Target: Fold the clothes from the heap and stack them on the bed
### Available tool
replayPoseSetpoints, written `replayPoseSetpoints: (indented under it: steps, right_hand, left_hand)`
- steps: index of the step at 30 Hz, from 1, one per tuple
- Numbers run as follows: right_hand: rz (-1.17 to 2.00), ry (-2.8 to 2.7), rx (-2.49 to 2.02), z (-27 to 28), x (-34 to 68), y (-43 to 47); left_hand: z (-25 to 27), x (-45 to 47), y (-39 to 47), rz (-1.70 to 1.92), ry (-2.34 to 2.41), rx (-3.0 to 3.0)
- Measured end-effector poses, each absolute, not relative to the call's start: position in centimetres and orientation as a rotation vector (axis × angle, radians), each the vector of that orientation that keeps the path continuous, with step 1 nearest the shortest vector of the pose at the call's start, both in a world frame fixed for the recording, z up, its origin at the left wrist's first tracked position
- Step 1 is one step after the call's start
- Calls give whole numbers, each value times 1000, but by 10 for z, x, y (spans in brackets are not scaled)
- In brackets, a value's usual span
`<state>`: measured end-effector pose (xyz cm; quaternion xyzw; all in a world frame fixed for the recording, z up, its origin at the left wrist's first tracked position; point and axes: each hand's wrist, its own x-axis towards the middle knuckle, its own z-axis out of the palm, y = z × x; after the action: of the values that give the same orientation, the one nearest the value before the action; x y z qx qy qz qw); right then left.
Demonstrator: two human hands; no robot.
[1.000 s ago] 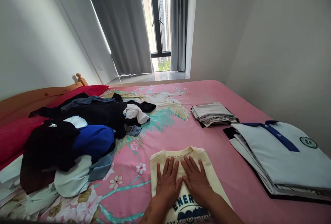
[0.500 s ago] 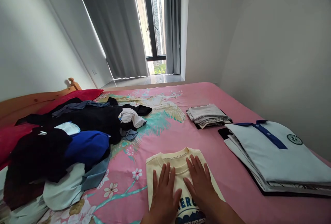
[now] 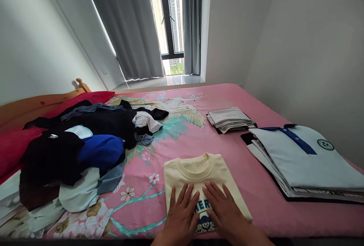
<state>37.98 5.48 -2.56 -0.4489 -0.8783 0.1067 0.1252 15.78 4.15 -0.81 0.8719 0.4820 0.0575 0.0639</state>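
A: Smoothing was seen on the cream T-shirt (image 3: pixel 199 177), folded and lying flat on the pink bedsheet (image 3: pixel 256 196) near the bed's front edge. Both hands had been drawn back from the collar area towards the lower print within the last second.

B: Grip state?

A: Left hand (image 3: pixel 182 215) and right hand (image 3: pixel 226 212) were laid palm down, fingers spread, nothing pinched. Only flat pressure was applied.

B: Meaning?

A: The fold was judged finished and only being pressed flat; more of the collar was left uncovered than before.

B: Surroundings?

A: A folded polo stack (image 3: pixel 301 162) was noted well to the right, a small striped folded pile (image 3: pixel 229 119) beyond it, and an unfolded clothes heap (image 3: pixel 79 151) to the left.
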Motion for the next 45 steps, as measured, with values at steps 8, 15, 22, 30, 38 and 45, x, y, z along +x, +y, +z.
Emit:
replayPoseSetpoints:
  steps: [8, 15, 22, 30, 38, 45]
  right_hand:
    - [238, -2300, -1592, -17, 381, 92]
    - [456, -2071, -1729, -39, 382, 138]
    - [1149, -1144, -1668, -64, 449, 109]
    - [1873, -1062, -1356, -21, 458, 104]
    - [2185, -824, -977, 0, 438, 105]
    - [2119, -868, -933, 13, 432, 119]
  left_hand:
    - [0, 150, 69, 321, 1663, 2648]
    - [-25, 142, 109, 394, 1951, 2284]
    - [-54, 84, 76, 1104, 1704, 930]
    - [-20, 95, 63, 905, 1093, 648]
    - [-2, 119, 71, 947, 996, 519]
    - [32, 121, 86, 973, 1041, 550]
